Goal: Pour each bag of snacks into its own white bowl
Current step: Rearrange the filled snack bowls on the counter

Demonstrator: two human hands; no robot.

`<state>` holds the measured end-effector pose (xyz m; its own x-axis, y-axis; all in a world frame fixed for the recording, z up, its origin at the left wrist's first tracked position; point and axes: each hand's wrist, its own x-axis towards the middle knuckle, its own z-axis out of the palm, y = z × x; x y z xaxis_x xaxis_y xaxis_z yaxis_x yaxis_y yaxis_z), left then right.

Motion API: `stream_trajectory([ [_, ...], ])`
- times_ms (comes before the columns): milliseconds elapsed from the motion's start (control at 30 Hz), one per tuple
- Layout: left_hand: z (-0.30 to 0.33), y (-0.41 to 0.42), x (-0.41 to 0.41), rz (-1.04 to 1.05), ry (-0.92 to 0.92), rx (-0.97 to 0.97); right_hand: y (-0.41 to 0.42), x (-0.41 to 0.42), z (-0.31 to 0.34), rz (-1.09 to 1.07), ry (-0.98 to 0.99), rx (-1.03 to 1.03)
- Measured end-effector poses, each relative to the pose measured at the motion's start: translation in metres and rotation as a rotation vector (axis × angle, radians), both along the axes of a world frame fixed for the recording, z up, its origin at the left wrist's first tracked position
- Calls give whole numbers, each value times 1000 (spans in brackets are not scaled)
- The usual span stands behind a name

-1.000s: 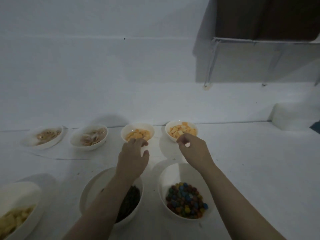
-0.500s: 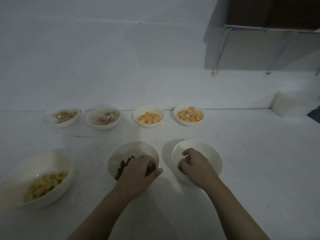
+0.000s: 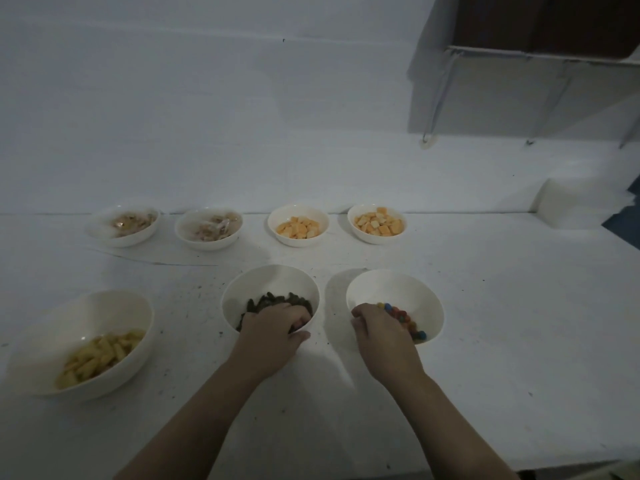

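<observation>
Reaching into two white bowls: left hand (image 3: 273, 329) fingers curled over dark snacks (image 3: 273, 299), right hand (image 3: 381, 329) fingers around coloured candies (image 3: 403, 315)

The left hand (image 3: 273, 336) grips the rim of the bowl of dark snacks (image 3: 270, 289); the right hand (image 3: 382, 336) grips the bowl of colourful candies (image 3: 408, 292).

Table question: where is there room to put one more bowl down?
The table is bare right of the colourful candy bowl, and along the near edge beside the arms. It is crowded between the dark snack bowl and candy bowl, and along the back row.
</observation>
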<state>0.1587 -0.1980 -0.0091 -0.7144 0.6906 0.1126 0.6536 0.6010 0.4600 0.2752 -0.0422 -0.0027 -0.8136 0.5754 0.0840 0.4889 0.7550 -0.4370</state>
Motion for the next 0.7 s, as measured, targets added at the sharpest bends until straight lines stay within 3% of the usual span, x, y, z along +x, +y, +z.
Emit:
stream_trajectory([
  [300, -8, 1, -34, 158, 94, 29, 11, -27, -11, 126, 203, 202],
  [700, -8, 8, -61, 208, 122, 6, 44, -70, -17, 244, 193, 208],
])
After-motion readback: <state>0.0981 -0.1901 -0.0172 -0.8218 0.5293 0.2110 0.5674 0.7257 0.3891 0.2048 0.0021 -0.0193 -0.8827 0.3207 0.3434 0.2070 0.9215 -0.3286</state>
